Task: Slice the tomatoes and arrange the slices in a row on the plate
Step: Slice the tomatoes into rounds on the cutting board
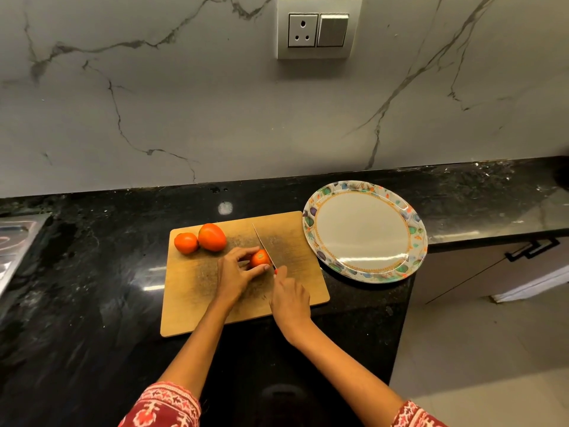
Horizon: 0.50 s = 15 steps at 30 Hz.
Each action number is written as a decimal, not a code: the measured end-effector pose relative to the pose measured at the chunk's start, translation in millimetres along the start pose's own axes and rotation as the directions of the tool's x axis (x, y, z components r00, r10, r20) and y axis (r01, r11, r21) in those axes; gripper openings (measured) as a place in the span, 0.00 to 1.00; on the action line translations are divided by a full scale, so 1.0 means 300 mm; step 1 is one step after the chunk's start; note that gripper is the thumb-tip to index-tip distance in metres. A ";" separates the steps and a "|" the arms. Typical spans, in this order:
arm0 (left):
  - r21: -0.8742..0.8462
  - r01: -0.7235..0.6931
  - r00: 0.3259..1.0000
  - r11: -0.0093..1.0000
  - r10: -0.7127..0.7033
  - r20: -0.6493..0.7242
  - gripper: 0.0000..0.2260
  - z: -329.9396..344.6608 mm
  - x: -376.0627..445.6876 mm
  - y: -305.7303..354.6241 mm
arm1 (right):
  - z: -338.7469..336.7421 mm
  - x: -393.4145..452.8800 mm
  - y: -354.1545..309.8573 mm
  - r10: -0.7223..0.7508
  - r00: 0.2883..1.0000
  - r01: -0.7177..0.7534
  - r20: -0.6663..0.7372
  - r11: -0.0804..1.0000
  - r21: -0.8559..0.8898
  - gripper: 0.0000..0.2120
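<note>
Two hands mid-frame: left hand (pixel 235 274) pinches tomato (pixel 259 258) on cutting board (pixel 295 241); right hand (pixel 289 298) grips knife (pixel 264 246), blade touching tomato's right side, pointing up-left.

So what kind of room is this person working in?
Most likely a home kitchen: a black stone counter against a marble-look wall, a wooden cutting board with tomatoes, and a steel sink edge.
</note>
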<state>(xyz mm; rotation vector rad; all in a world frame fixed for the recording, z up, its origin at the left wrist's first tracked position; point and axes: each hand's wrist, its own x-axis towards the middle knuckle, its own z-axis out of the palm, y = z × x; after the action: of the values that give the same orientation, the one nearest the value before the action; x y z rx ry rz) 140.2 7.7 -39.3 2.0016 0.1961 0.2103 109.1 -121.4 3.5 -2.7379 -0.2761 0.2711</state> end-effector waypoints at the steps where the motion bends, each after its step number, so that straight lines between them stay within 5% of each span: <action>1: 0.006 -0.009 1.000 1.000 0.009 -0.001 0.20 -0.001 0.000 0.000 | 0.000 0.002 -0.002 -0.003 1.000 0.003 -0.001 1.000 -0.006 0.09; 15: 0.041 -0.002 1.000 0.999 0.002 -0.004 0.20 -0.004 0.005 0.000 | 0.002 0.000 0.002 0.006 1.000 -0.006 0.007 1.000 -0.012 0.09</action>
<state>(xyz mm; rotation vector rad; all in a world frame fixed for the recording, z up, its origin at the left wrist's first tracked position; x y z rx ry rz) 141.4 9.1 -38.6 2.0425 0.2026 0.2136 109.1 -121.6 2.8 -2.7508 -0.2719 0.2815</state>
